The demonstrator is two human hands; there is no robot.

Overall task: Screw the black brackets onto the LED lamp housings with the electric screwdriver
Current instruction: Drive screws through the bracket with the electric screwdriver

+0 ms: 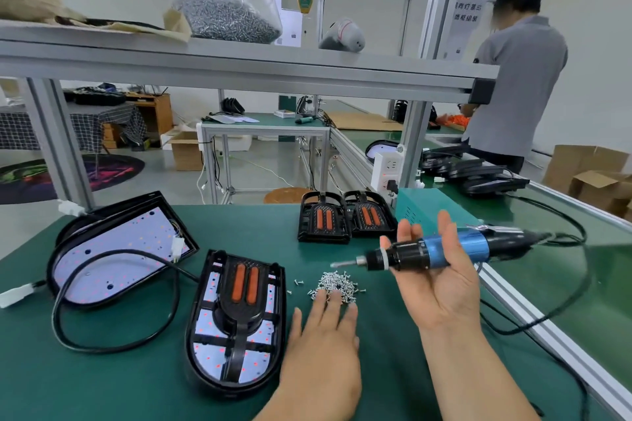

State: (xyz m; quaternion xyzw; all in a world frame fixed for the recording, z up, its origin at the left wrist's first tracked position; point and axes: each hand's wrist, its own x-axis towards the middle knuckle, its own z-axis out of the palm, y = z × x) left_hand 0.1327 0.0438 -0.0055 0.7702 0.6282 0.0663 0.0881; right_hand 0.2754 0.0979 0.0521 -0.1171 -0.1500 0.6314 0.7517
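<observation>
Black cable (513, 332): leaves the picture at the near right edge.
White connector (13, 294): clipped by the left edge.
Screws (337, 284): a heap — single heads too small to tell.

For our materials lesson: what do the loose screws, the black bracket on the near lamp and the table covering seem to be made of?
Screws: bright silvery glint, probably plated steel. Black bracket: matt, with moulded ribs, likely plastic; its orange inserts are unclear. Table covering: dull green sheet, probably a rubber mat.
</observation>
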